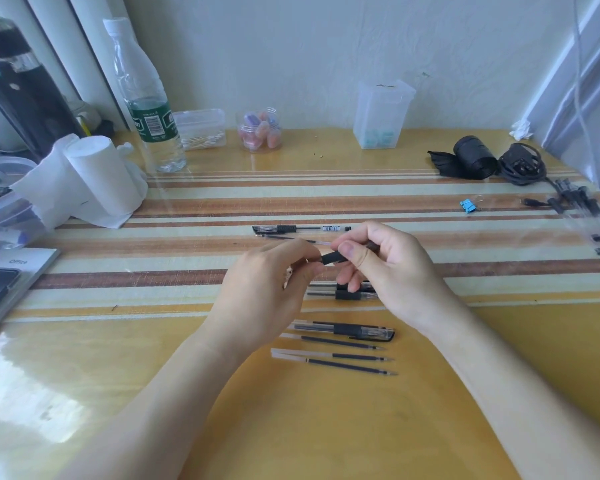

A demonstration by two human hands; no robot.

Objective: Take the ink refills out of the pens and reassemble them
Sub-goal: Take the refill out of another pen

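Both hands hold one pen (pixel 331 258) above the middle of the table. My left hand (pixel 274 289) pinches its left end, and my right hand (pixel 385 268) grips its black grip section between thumb and fingers. A capped black pen (pixel 291 229) lies beyond the hands with a loose refill (pixel 288 238) beside it. Under my right hand lie pen barrels with black grips (pixel 352 295), partly hidden. Nearer me lie a capped pen (pixel 347 330) and three loose ink refills (pixel 347 356) in a row.
A tissue roll (pixel 97 178) and a water bottle (pixel 146 105) stand at the back left. Clear boxes (pixel 201 128), a jar of erasers (pixel 258 131) and a tall container (pixel 381 112) line the wall. A black roll and cable (pixel 492 161), a blue clip (pixel 467 205) and more pens (pixel 575 202) lie at right.
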